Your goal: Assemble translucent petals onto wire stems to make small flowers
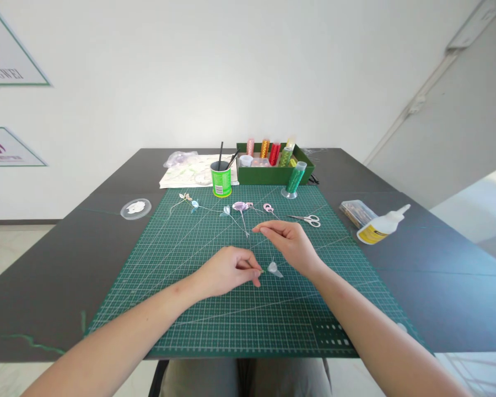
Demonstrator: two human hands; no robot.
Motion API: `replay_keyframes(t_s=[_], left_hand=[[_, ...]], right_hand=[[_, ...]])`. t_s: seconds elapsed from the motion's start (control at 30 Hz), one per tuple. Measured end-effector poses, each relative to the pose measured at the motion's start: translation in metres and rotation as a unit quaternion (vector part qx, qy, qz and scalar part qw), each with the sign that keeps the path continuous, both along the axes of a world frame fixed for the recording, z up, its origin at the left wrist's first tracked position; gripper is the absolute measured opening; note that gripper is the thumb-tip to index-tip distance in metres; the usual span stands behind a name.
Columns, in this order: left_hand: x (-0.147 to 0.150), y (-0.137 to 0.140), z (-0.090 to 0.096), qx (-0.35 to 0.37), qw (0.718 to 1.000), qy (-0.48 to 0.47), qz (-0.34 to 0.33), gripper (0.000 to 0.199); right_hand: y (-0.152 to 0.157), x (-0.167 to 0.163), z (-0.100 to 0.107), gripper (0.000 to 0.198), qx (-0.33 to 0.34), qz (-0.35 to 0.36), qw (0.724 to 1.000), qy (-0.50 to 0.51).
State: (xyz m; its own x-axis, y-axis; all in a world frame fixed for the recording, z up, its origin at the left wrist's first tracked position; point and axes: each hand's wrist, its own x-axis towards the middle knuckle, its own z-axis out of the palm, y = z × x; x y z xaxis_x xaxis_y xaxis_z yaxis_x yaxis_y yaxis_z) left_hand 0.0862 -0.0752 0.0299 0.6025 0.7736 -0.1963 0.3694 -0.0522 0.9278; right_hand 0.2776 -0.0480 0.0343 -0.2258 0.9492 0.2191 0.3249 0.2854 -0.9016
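Note:
Low over the green cutting mat (198,325), my left hand (235,270) pinches the thin stem of a small pale, translucent flower (273,268). A bit of green shows at the fingertips, and the petals point right. My right hand (287,242) is raised above and right of the flower, its thumb and forefinger pressed together. Whatever lies in that pinch, perhaps a fine thread, is too thin to make out. Beyond the hands lie several wire-stemmed flower pieces, among them a purple flower (240,206), a light blue one (226,210) and a pink one (268,208).
White-handled scissors (313,220) lie right of the flower pieces. A green thread spool (296,177) stands before a green box (256,176) of spools. Nearby is a green can (221,182) with brushes. A glue bottle (382,227) rests right; a lidded dish (135,209) sits left.

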Motion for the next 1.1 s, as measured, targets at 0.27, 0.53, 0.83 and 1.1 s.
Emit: replay_keyframes(t_s=[0.27, 0.53, 0.83, 1.1], left_hand=[[-0.002, 0.001, -0.001, 0.018, 1.0, -0.015, -0.008, 0.013], [-0.001, -0.002, 0.004, 0.069, 0.997, -0.031, 0.015, 0.011], [-0.002, -0.005, 0.006, 0.25, 0.966, 0.042, 0.047, 0.013], [-0.006, -0.006, 0.003, 0.398, 0.911, 0.101, 0.039, 0.013]], right_hand=[[0.007, 0.001, -0.009, 0.026, -0.001, -0.003, 1.0, -0.019], [0.013, 0.004, -0.013, 0.026, -0.01, -0.002, 1.0, -0.029], [0.017, 0.007, -0.017, 0.027, -0.022, 0.004, 0.999, -0.042], [0.017, 0.007, -0.015, 0.028, -0.035, 0.01, 0.998, -0.046]])
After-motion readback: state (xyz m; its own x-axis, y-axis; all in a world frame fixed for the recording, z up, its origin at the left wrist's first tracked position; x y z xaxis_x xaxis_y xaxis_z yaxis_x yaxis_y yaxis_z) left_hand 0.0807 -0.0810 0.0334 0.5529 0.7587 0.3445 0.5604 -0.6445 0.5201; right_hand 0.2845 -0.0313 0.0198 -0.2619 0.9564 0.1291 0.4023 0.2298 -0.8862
